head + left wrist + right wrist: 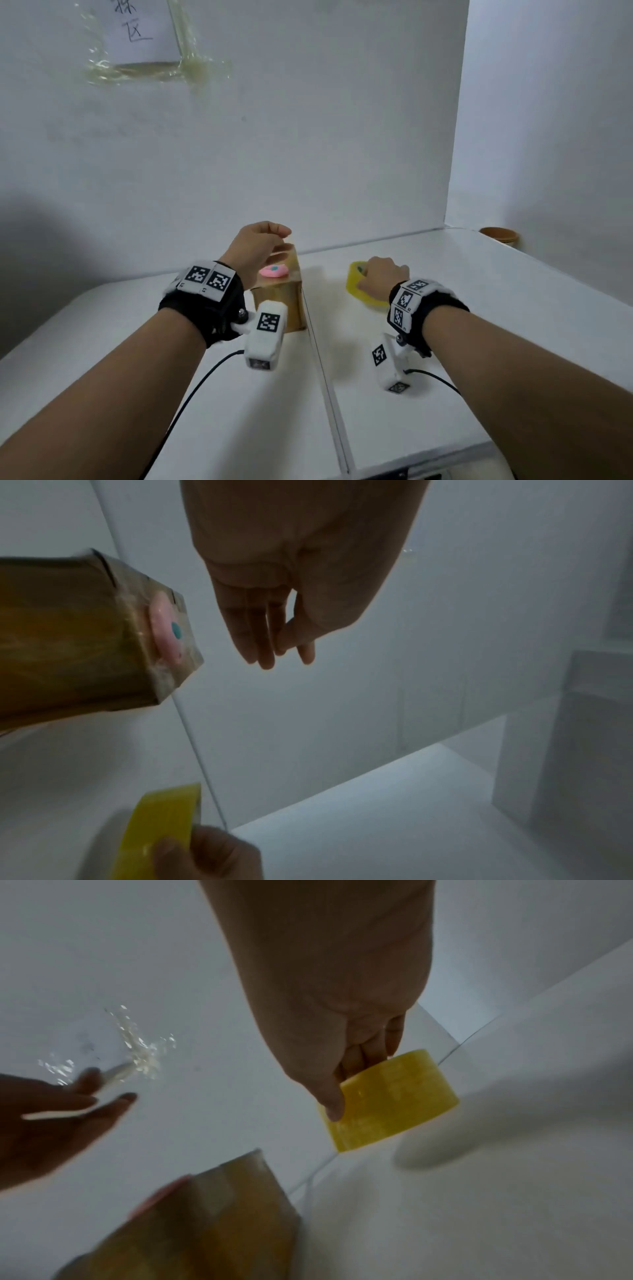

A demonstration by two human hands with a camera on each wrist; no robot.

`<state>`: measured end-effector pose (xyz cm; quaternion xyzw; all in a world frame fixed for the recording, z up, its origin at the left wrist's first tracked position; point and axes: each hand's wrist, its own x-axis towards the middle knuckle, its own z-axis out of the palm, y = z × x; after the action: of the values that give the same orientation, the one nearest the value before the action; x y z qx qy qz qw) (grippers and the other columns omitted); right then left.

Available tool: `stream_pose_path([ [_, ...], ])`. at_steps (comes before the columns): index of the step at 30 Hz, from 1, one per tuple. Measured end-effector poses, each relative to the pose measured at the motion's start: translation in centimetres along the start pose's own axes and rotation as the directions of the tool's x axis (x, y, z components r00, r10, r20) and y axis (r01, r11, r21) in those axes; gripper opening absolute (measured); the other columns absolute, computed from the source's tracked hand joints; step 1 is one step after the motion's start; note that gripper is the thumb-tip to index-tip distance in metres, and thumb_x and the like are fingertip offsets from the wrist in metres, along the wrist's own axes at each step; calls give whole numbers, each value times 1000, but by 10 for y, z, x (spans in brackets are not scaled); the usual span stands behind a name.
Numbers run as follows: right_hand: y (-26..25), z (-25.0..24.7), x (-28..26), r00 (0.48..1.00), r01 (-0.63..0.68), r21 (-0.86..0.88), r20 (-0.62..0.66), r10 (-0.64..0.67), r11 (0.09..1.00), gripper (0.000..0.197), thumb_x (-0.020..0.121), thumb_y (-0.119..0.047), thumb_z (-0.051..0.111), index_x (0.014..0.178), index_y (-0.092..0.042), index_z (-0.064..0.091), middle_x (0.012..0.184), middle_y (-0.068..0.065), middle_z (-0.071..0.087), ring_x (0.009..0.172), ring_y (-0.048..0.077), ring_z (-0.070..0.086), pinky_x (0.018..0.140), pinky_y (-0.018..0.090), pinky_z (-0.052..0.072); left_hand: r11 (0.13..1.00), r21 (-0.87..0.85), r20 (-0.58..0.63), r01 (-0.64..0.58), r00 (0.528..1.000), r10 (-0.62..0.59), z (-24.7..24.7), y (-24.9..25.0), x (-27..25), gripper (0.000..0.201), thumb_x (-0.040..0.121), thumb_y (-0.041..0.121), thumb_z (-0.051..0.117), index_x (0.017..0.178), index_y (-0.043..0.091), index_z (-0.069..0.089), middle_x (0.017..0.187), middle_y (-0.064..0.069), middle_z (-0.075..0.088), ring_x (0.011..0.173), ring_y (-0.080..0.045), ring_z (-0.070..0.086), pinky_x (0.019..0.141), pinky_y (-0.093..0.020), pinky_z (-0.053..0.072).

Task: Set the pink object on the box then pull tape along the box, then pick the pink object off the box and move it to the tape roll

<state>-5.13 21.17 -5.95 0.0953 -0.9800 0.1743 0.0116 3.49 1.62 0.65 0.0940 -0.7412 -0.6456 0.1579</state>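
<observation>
right hand (383, 279) grips yellow tape roll (394, 1104), seemingly lifted.

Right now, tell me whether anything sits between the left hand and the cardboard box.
Nothing visible does. The left hand hovers open just above the cardboard box, near the pink piece on its top, with only air between. The right hand holds the yellow tape roll off to the side.

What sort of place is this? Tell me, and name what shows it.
Probably a makeshift recording or packing station, not a home. White partition boards wall in a white table, a handwritten paper sign is taped up, and the hands work at a tape-wrapped cardboard box and a yellow tape roll.
</observation>
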Motion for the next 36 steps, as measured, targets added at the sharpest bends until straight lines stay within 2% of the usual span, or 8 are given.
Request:
stream_pose_path([
  [3,13,7,26,1000,-20,-122,0,20,992,8,90,-21,48,88,-16,55,100,7,63,95,28,59,93,38,33,996,-91,-56,10,998,-16,-6,0,23,30,92,-10,39,82,10,60,90,-5,59,84,-19,63,80,-27,55],
  [8,30,16,61,998,-58,-193,-7,58,980,22,90,-21,48,104,-14,63,113,5,67,106,26,63,96,37,34,991,-125,-92,36,995,-48,-10,-8,50,32,91,-11,38,83,10,61,92,-6,59,87,-19,62,84,-29,55],
  [18,37,36,79,992,-45,-192,110,67,980,36,96,-31,44,127,-17,57,135,6,57,128,29,50,111,45,28,990,-134,-78,43,995,-54,-8,-24,65,31,90,-11,39,84,10,61,91,-4,59,86,-17,64,84,-28,56],
  [22,25,28,73,998,51,-191,46,-43,980,51,87,-58,50,112,-15,63,124,7,62,121,31,54,95,39,39,993,-113,-88,15,996,-25,-17,-25,58,31,90,-11,39,84,11,61,91,-4,59,86,-18,64,82,-27,56],
  [24,10,21,65,995,97,-113,-29,-101,989,58,86,-61,49,122,-16,60,130,7,59,124,32,51,99,41,37,997,-72,-104,-2,995,-5,-24,-25,51,31,90,-10,39,84,11,61,92,-5,59,85,-18,63,79,-27,55],
  [26,-12,14,56,979,182,-34,-85,-184,983,57,89,-57,49,130,-18,55,136,6,55,127,30,48,103,42,36,999,-33,-118,-17,993,13,-33,-26,43,31,90,-10,39,85,11,60,92,-5,59,84,-18,63,77,-25,55],
  [30,-59,5,30,911,386,107,-200,-360,916,46,91,-42,53,128,-17,58,132,6,58,123,28,53,103,43,41,1000,15,-163,-7,987,9,-51,-33,22,31,90,-11,38,83,11,60,90,-3,60,81,-17,63,80,-26,55],
  [36,-109,18,-2,874,486,251,-146,-464,837,33,95,-28,47,119,-14,65,123,10,61,116,26,56,99,36,44,992,128,-189,8,982,17,-77,-56,-13,32,88,-9,40,80,14,61,86,-2,61,81,-18,62,84,-32,53],
])
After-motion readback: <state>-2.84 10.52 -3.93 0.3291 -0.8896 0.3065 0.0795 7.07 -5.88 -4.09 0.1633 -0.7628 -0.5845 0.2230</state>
